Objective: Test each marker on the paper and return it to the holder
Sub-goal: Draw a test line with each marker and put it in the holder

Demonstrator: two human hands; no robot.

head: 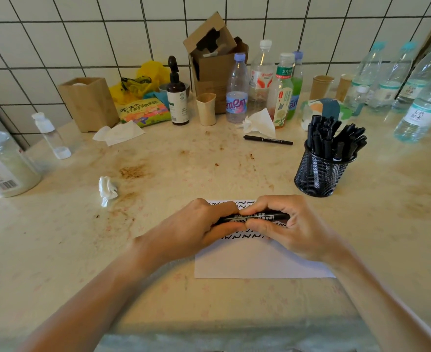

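A black marker (pixel 256 217) lies level between both hands, just above the white paper (pixel 257 262). My left hand (pixel 199 228) grips its left end and my right hand (pixel 288 224) grips its right end, thumbs meeting under the barrel. Rows of black squiggles cover the paper's upper part, partly hidden by my fingers. To the right stands the black mesh holder (pixel 320 174), full of several black markers. Another black marker (pixel 267 140) lies loose on the counter farther back.
A crumpled tissue (pixel 107 190) lies left of the paper. A jar (pixel 4 165) and a small clear bottle (pixel 50 135) stand at far left. Bottles, a cardboard box (pixel 214 62), cups and snack packets crowd the back by the tiled wall.
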